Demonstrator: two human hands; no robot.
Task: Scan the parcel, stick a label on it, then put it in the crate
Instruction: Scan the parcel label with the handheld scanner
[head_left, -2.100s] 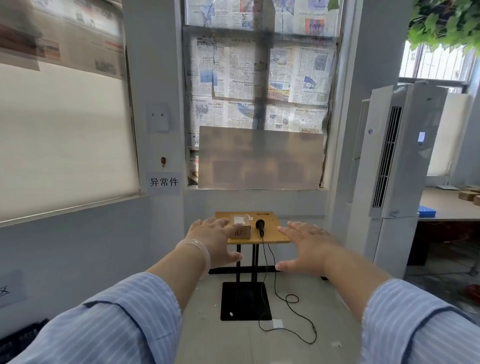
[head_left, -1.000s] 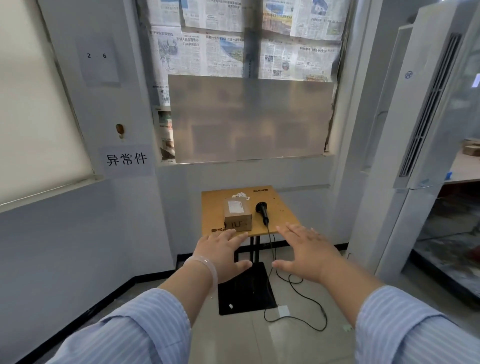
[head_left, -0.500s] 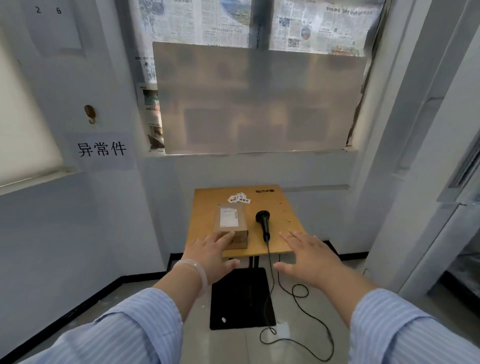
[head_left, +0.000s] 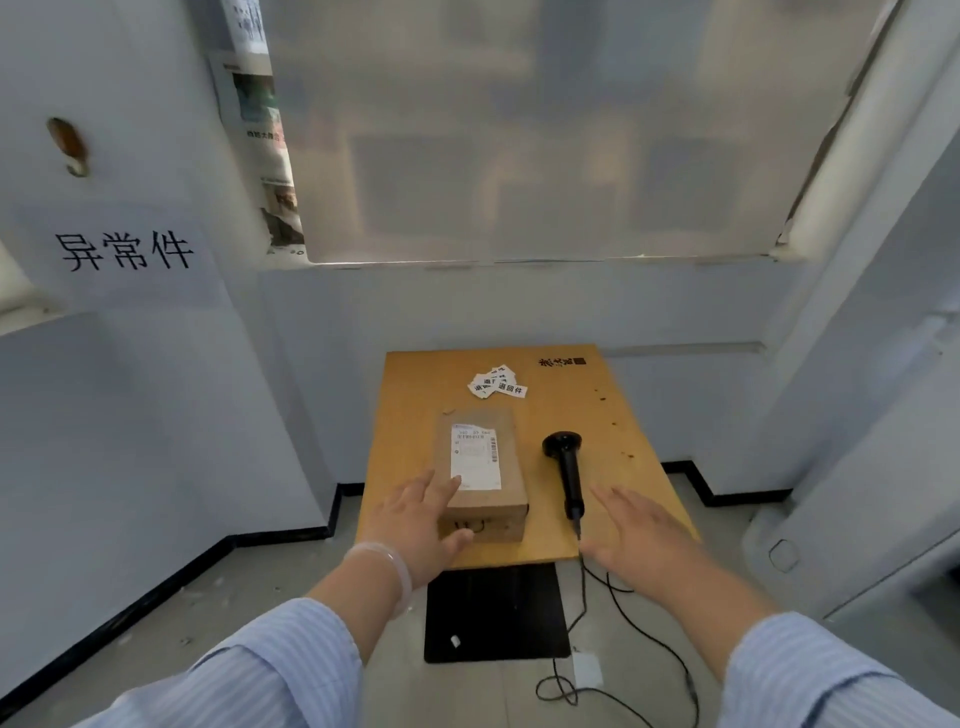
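Note:
A small brown cardboard parcel (head_left: 485, 462) with a white shipping slip on top lies on a small orange table (head_left: 608, 415). To its right lies a black handheld scanner (head_left: 567, 467), its cable running off the front edge. Several white labels (head_left: 496, 383) with black print are scattered at the table's back. My left hand (head_left: 423, 525) is spread open at the parcel's near left corner, fingers over its edge. Open and flat, my right hand (head_left: 636, 535) hovers just right of the scanner's handle. No crate is in view.
The table stands in a corner, with white walls to the left and behind and a white column on the right. Its black base plate (head_left: 496, 613) sits on the floor below, with the scanner cable (head_left: 639, 639) looped beside it.
I have come much closer to the table and the view has tipped down. Both hands, spread open throughout, now reach the table's front edge, the left one at the parcel.

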